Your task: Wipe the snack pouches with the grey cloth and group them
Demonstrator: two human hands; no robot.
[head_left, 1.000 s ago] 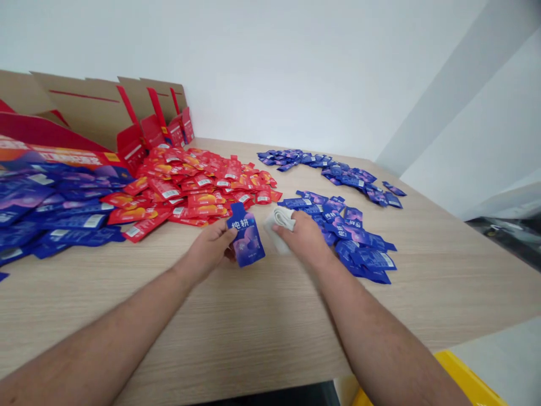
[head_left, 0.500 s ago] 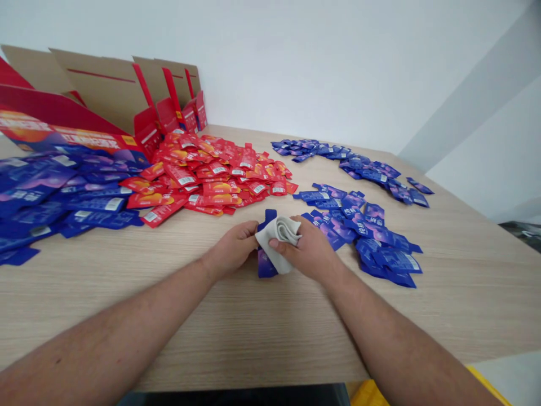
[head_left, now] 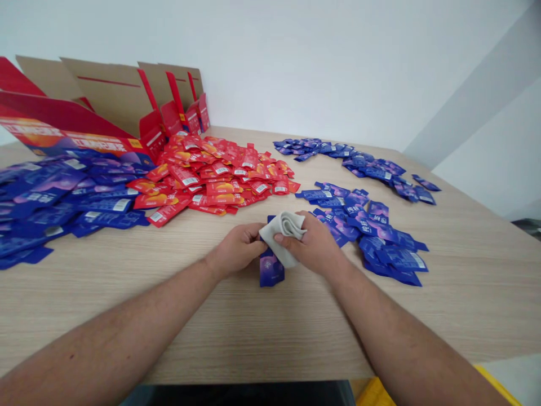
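Observation:
Near the middle of the table, my left hand (head_left: 239, 249) pinches the left edge of a blue-purple sachet (head_left: 271, 272). My right hand (head_left: 315, 243) grips a folded pale grey cloth (head_left: 281, 231), its thumb on top. The cloth lies against the sachet and covers part of its upper front. Below the cloth the sachet's lower end shows, with a small light mark on it. The fingers beneath the cloth are hidden. To the right of my right hand lies a loose pile of blue sachets (head_left: 380, 231); a heap of red sachets (head_left: 220, 175) is beyond my hands.
At the left lies a big heap of blue sachets (head_left: 63, 192). Behind it stand open red cardboard boxes (head_left: 105, 135) with raised brown flaps. More blue sachets (head_left: 372, 169) form a row towards the back right of the wooden table (head_left: 236, 338). A white wall (head_left: 321, 67) rises behind.
The sachet's lower end shows more below the cloth, and less of its top shows. My left thumb now lies over its front. The camera view has shifted slightly.

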